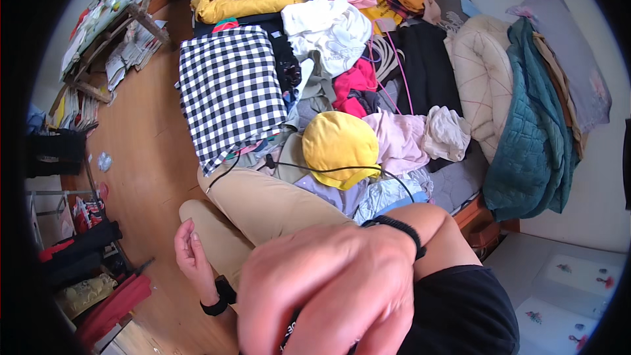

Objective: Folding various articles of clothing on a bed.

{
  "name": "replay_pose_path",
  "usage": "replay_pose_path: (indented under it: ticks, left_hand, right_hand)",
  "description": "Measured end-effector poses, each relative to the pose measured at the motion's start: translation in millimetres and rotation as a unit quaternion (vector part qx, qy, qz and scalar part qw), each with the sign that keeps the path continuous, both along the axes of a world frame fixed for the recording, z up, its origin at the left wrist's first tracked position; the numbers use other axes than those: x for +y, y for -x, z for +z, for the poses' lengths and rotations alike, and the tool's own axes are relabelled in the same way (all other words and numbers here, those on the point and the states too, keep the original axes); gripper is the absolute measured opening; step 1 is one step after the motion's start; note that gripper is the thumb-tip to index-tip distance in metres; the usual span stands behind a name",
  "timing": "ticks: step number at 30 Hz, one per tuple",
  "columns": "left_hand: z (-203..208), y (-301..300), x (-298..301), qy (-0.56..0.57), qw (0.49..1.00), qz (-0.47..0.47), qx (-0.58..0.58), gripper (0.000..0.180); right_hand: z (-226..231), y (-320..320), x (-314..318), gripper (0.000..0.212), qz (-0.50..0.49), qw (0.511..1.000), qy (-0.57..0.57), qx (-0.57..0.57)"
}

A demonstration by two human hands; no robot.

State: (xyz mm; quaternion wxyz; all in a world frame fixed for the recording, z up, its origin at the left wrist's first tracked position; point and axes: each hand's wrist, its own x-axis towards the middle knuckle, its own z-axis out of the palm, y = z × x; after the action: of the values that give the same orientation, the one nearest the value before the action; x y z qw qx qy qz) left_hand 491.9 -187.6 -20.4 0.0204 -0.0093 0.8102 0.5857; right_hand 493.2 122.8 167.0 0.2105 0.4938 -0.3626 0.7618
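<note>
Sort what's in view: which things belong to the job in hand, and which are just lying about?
Probably belonging, being nearest the left hand and right hand:
checked cloth
round yellow cloth piece
pale pink cloth

Apparently just lying about:
stacked papers
crumpled clear plastic
teal quilted cover

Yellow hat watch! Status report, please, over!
Left hand empty; right hand close up, grip hidden. Yellow hat on clothes pile, untouched. Black cord crossing in front.

Shows clothing [328, 34] piled on a bed [457, 181].
Includes a hat [340, 143] right of a folded cloth [230, 85], quilts [483, 82] at right, a stand [147, 21] far left.
</note>
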Motion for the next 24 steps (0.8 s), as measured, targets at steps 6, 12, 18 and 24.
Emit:
replay_pose_path:
  ticks: [6, 12, 18, 24]
  left_hand:
    - [35, 5, 41, 0.04, 0.998, -0.051, 0.026, 0.029]
    - [24, -2, 9, 0.058, 0.997, -0.038, 0.04, 0.029]
    - [42, -3, 16, 0.086, 0.993, -0.033, 0.068, 0.03]
    - [30, 6, -3, 0.081, 0.994, -0.012, 0.069, 0.031]
  right_hand:
    - [15, -23, -25, 0.049, 0.012, 0.986, 0.155, -0.065]
    - [28, -29, -46, 0.053, 0.121, 0.95, 0.279, -0.068]
    - [35, -17, -15, 0.059, 0.095, 0.982, 0.161, -0.003]
    - [41, -36, -5, 0.057, 0.28, 0.935, 0.156, -0.154]
